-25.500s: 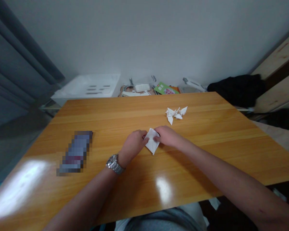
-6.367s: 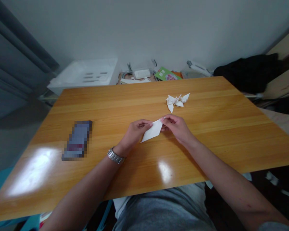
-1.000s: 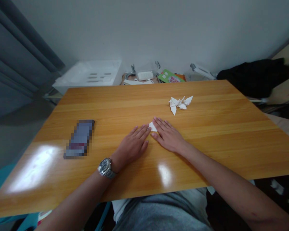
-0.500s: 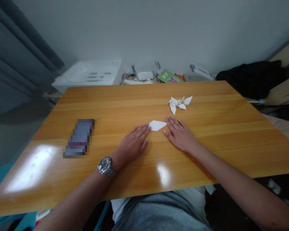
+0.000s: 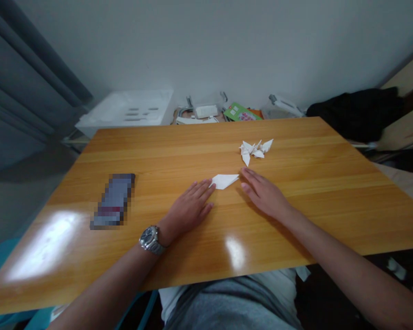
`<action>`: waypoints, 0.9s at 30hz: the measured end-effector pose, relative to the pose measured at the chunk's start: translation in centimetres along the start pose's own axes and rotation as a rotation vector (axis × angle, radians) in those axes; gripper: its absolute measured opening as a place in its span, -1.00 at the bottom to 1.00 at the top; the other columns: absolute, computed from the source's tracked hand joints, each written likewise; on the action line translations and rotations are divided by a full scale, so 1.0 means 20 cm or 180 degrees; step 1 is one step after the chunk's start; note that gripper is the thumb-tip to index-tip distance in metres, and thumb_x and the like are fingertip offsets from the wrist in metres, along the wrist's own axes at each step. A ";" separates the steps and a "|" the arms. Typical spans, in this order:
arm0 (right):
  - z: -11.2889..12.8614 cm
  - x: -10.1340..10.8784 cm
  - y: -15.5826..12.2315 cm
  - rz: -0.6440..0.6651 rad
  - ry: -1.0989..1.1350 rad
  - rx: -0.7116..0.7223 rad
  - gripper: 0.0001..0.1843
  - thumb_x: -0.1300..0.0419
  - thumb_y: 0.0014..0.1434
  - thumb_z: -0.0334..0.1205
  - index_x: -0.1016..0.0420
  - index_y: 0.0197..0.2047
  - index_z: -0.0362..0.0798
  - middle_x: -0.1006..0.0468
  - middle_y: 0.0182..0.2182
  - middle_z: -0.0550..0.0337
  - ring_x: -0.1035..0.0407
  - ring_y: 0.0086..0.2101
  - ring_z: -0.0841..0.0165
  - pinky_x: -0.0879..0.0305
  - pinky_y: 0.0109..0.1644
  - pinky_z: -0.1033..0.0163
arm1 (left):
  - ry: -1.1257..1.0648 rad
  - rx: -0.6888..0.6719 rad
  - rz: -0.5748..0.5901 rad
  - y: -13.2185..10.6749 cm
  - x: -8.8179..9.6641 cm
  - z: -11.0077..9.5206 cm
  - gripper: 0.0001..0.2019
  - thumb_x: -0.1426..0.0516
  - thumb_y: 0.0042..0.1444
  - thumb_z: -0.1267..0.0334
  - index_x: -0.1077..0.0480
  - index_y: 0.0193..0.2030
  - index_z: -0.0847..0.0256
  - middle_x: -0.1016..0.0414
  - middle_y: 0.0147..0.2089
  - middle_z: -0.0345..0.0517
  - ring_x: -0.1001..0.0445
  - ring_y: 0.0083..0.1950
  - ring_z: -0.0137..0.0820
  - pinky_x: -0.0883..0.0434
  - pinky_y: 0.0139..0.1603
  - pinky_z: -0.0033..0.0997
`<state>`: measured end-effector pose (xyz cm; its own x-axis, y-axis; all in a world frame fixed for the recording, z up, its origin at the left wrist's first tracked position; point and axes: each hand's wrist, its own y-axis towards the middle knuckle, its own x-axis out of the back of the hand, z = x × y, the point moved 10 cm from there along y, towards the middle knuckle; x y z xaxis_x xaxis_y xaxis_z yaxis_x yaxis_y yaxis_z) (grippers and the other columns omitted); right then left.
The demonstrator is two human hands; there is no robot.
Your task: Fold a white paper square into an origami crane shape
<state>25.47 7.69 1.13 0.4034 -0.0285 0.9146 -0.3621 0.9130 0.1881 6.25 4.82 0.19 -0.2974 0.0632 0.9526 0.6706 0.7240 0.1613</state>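
A small folded white paper [image 5: 224, 181], roughly diamond-shaped, lies on the wooden table [image 5: 179, 151] between my hands. My left hand [image 5: 192, 205] is laid flat with fingers stretched out, its fingertips on the paper's left corner. A metal watch is on that wrist. Just off the paper's right tip, my right hand [image 5: 266, 193] rests on its edge, fingers extended and thumb slightly apart, holding nothing. Folded white paper figures [image 5: 256, 150], looking like origami cranes, sit beyond my right hand.
A phone, blurred out [image 5: 113, 199], lies on the left of the table. Behind the far edge are a white plastic tray [image 5: 124, 107], a green booklet [image 5: 242, 112] and loose items. A dark cloth [image 5: 358, 112] is heaped at the right.
My right hand has drawn slightly right, off the paper's tip, and turned onto its edge. The paper's right end now shows split points. My left hand stays in place.
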 end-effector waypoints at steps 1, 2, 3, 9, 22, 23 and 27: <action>0.03 0.04 0.01 -0.0121 0.0057 0.0109 -0.42 0.11 0.51 -0.02 -0.24 0.45 -0.09 -0.29 0.40 -0.12 -0.18 0.38 0.11 -0.17 0.45 -0.13 | 0.0003 0.0000 0.0011 0.00 0.00 0.00 -0.44 0.04 0.47 0.11 -0.04 0.52 0.22 -0.10 0.55 0.07 -0.09 0.56 -0.23 -0.05 0.58 -0.04; 0.06 0.07 0.02 -0.0209 0.0103 0.0246 -0.45 0.06 0.50 -0.04 -0.27 0.43 -0.06 -0.30 0.40 -0.08 -0.19 0.38 0.11 -0.18 0.45 -0.13 | 0.0016 0.0000 0.0025 0.00 0.00 0.00 -0.44 0.04 0.47 0.10 -0.05 0.52 0.21 -0.11 0.55 0.07 -0.09 0.55 -0.23 -0.05 0.58 -0.04; 0.10 0.09 0.02 -0.0274 0.0150 0.0380 -0.49 0.02 0.49 -0.07 -0.31 0.40 -0.04 -0.33 0.38 -0.06 -0.22 0.37 0.11 -0.20 0.44 -0.12 | 0.0035 -0.0001 0.0038 0.00 0.00 0.00 -0.43 0.03 0.47 0.08 -0.05 0.52 0.21 -0.11 0.54 0.07 -0.09 0.55 -0.22 -0.05 0.58 -0.04; 0.24 0.03 0.10 -0.0220 0.0339 0.0982 -0.63 -0.08 0.44 -0.29 -0.49 0.25 -0.04 -0.42 0.32 -0.04 -0.34 0.29 0.17 -0.32 0.38 -0.06 | 0.0200 -0.0021 0.0149 0.02 0.00 0.02 -0.44 0.03 0.47 0.06 -0.08 0.51 0.20 -0.16 0.52 0.07 -0.15 0.52 -0.20 -0.07 0.55 0.00; 0.24 -0.10 0.20 -0.0036 0.0182 0.1176 -0.75 -0.17 0.39 -0.30 -0.71 -0.09 -0.07 -0.62 0.12 -0.02 -0.56 0.04 0.14 -0.49 0.19 0.01 | 0.0616 0.0012 -0.0077 0.20 0.12 -0.02 -0.70 -0.07 0.41 0.12 -0.47 0.17 0.11 -0.52 0.05 0.01 -0.48 0.09 -0.17 -0.25 0.34 0.01; 0.24 -0.09 0.20 -0.0054 0.0210 0.1167 -0.76 -0.18 0.38 -0.30 -0.71 -0.09 -0.06 -0.63 0.10 -0.02 -0.56 0.03 0.15 -0.49 0.18 0.02 | 0.0581 0.0026 -0.0112 0.21 0.12 -0.03 -0.70 -0.09 0.40 0.13 -0.48 0.17 0.11 -0.51 0.05 0.01 -0.47 0.09 -0.17 -0.30 0.29 -0.02; 0.24 -0.07 0.19 -0.0049 0.0424 0.1174 -0.76 -0.19 0.36 -0.34 -0.71 -0.07 -0.04 -0.65 0.08 -0.03 -0.55 0.02 0.17 -0.49 0.16 0.00 | 0.0235 0.0067 -0.0229 0.20 0.09 -0.01 -0.73 -0.10 0.40 0.17 -0.50 0.13 0.16 -0.48 0.07 0.03 -0.44 0.08 -0.17 -0.42 0.16 -0.12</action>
<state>19.49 9.20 2.18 0.5080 0.0341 0.8607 -0.6230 0.7046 0.3398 8.58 7.59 2.59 -0.2931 -0.0396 0.9553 0.6347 0.7391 0.2254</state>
